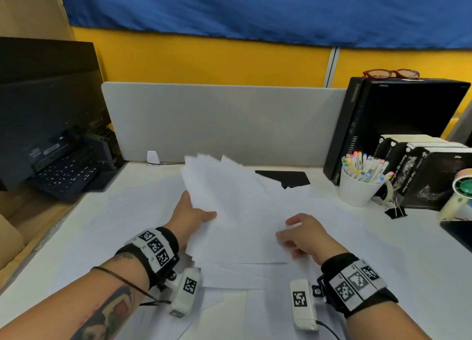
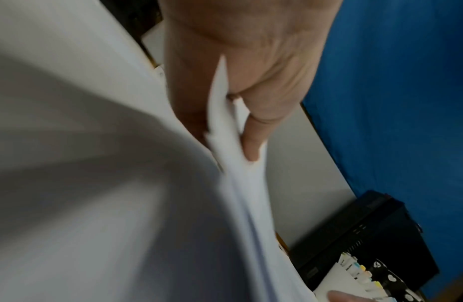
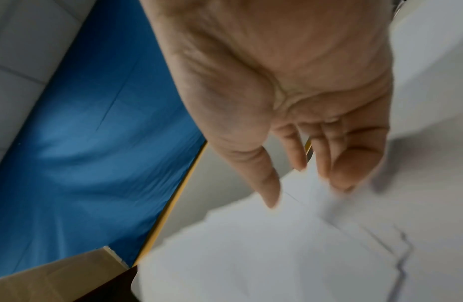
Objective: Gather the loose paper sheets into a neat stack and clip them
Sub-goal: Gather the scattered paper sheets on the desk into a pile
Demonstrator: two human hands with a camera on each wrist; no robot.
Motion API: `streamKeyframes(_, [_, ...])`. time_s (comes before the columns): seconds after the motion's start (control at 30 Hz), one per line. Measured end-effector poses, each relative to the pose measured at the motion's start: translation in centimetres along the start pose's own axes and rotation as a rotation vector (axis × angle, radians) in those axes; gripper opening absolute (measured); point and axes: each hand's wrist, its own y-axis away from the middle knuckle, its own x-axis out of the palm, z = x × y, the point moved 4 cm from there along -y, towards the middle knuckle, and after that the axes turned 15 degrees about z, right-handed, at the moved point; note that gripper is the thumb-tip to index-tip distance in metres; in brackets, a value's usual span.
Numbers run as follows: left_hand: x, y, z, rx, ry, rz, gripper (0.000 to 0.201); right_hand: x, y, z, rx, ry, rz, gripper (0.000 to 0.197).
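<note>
My left hand (image 1: 199, 207) grips a fanned, uneven bundle of white sheets (image 1: 224, 196) and lifts its far end off the desk. In the left wrist view the thumb (image 2: 251, 147) presses on the bundle (image 2: 241, 194), with the fingers behind it. More loose sheets (image 1: 329, 212) lie spread over the white desk around both hands. To the right, my right hand (image 1: 286, 228) hovers with relaxed fingers (image 3: 339, 173) just over flat sheets (image 3: 277, 255) and holds nothing. A black binder clip (image 1: 395, 212) lies at the right, beyond the sheets.
A white cup of markers (image 1: 357, 186), books (image 1: 424, 176), a tall black box (image 1: 398, 125) and a tape roll (image 1: 461, 189) crowd the right side. A keyboard (image 1: 66, 176) and monitor (image 1: 43, 104) stand at the left. A grey divider (image 1: 224, 122) closes the back.
</note>
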Motion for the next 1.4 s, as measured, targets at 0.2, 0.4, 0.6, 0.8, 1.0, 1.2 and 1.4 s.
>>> streamKeyframes(0.2, [-0.3, 1.9, -5.4, 0.269, 0.065, 0.253, 0.059, -2.4, 0.4, 1.5, -0.435, -0.46, -0.007, 0.081])
streamKeyframes(0.4, [1.4, 3.6, -9.7, 0.389, -0.097, 0.309, 0.069, -2.4, 4.2, 6.1, -0.732, -0.51, 0.05, 0.049])
streamKeyframes(0.6, [4.1, 6.3, -14.2, 0.645, -0.057, 0.082, 0.055, -2.8, 8.9, 9.5, -0.915, -0.342, -0.182, 0.023])
streamKeyframes(0.8, [4.7, 9.4, -18.8, 0.877, -0.181, 0.163, 0.076, -3.3, 12.9, 11.8, -1.1, -0.145, -0.208, 0.045])
streamKeyframes(1.0, [4.3, 8.3, -19.1, 0.844, 0.016, 0.234, 0.074, -3.8, 12.2, 11.5, -1.081, -0.271, -0.128, 0.053])
streamKeyframes(1.2, [3.8, 5.0, -14.9, 0.598, 0.066, 0.202, 0.038, -4.3, 6.8, 8.2, -0.737, -0.339, -0.097, 0.025])
streamKeyframes(1.4, [3.0, 2.2, -9.7, 0.405, 0.101, 0.164, 0.055, -3.4, 3.2, 4.7, -0.599, -0.496, -0.079, 0.022])
